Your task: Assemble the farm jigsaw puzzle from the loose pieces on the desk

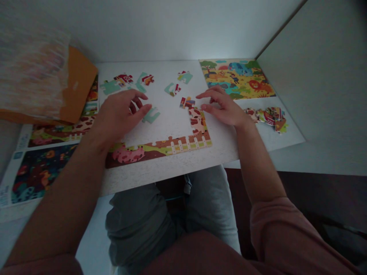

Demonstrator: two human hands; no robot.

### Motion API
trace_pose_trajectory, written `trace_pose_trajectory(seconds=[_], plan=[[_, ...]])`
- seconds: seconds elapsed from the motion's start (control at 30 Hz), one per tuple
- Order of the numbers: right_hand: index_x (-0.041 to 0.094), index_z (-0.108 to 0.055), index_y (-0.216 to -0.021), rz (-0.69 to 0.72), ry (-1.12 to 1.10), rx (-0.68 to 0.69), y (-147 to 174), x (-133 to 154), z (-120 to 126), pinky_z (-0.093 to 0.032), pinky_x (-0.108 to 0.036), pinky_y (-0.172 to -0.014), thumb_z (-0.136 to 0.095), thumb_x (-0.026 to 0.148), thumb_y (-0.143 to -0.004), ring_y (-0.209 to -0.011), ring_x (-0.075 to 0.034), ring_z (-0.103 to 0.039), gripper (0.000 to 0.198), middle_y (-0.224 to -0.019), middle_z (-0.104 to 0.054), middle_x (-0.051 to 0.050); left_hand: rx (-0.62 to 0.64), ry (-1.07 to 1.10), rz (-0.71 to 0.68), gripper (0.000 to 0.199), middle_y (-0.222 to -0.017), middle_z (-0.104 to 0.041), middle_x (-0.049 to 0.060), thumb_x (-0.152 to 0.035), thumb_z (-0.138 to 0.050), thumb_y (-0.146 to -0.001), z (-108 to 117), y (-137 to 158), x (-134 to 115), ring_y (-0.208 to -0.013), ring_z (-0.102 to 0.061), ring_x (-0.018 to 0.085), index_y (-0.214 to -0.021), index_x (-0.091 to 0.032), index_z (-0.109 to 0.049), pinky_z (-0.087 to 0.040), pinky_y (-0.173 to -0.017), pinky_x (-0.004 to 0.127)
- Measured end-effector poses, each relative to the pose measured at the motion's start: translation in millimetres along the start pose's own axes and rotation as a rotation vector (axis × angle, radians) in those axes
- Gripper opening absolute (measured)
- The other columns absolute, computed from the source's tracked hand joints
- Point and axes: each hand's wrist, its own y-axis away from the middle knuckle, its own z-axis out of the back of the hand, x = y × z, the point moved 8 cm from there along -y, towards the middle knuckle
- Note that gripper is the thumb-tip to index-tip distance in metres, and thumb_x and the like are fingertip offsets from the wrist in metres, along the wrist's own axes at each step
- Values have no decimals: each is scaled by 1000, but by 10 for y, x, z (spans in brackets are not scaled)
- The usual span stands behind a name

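My left hand (123, 109) hovers over the left of the white table, thumb and fingers apart, with nothing seen in its grasp. A pale green puzzle piece (153, 115) lies just beyond its thumb tip; I cannot tell whether they touch. My right hand (220, 105) is at the upper right of a partly joined farm puzzle (197, 122), thumb and index finger spread. A loose red and blue puzzle piece (187, 102) sits left of those fingertips. The joined strip, with cows, a white fence and a pink pig, runs along the bottom and up the right side.
Loose pieces (183, 77) lie toward the back. A finished animal puzzle (237, 78) is at the back right, with a pile of pieces (271, 117) nearer. Printed picture sheets (43, 172) and an orange box (80, 82) with clear plastic are on the left.
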Motion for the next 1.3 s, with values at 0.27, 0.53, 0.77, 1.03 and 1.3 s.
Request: trace_pose_trajectory(seconds=[0.27,0.53,0.77,1.03,1.3], plan=[[46,-88,-175,-130,422,187,-22,143,-224,-47,-78,-136,-36,92,-131,-166,-54,-57,82,-180,-70,-14,53,-124,66,29,-109,-84,2,-51,-80,-111,26,65,-168,-93,-70,24,-130,-29,-84,-54,-91,46],[45,-80,-182,-116,443,72,-98,12,-180,-47,-85,-138,-45,97,-127,-166,-55,-59,83,-178,-72,-17,22,-109,80,27,-107,-86,5,-49,-86,-105,41,52,-126,-95,-76,28,-125,-32,-86,-62,-89,42],[38,-97,-142,-23,297,35,-6,-3,32,-50,-80,-142,-89,78,-115,-159,-51,-70,49,-160,-76,-16,0,-104,78,28,-105,-86,6,-49,-90,-104,59,46,-103,-96,-77,28,-125,-30,-87,-66,-91,41],[39,-100,-131,-16,172,122,-27,44,-54,-54,-80,-138,-100,63,-107,-144,-48,-75,34,-145,-78,-14,-8,-114,73,24,-107,-87,6,-44,-89,-104,50,39,-91,-94,-77,28,-125,-31,-87,-68,-95,43],[44,-101,-134,-1,148,166,-12,100,-83,-45,-85,-142,-99,57,-107,-147,-49,-75,29,-146,-84,-10,7,-126,65,25,-108,-87,6,-45,-86,-105,53,41,-98,-96,-77,29,-126,-32,-87,-67,-93,44]])
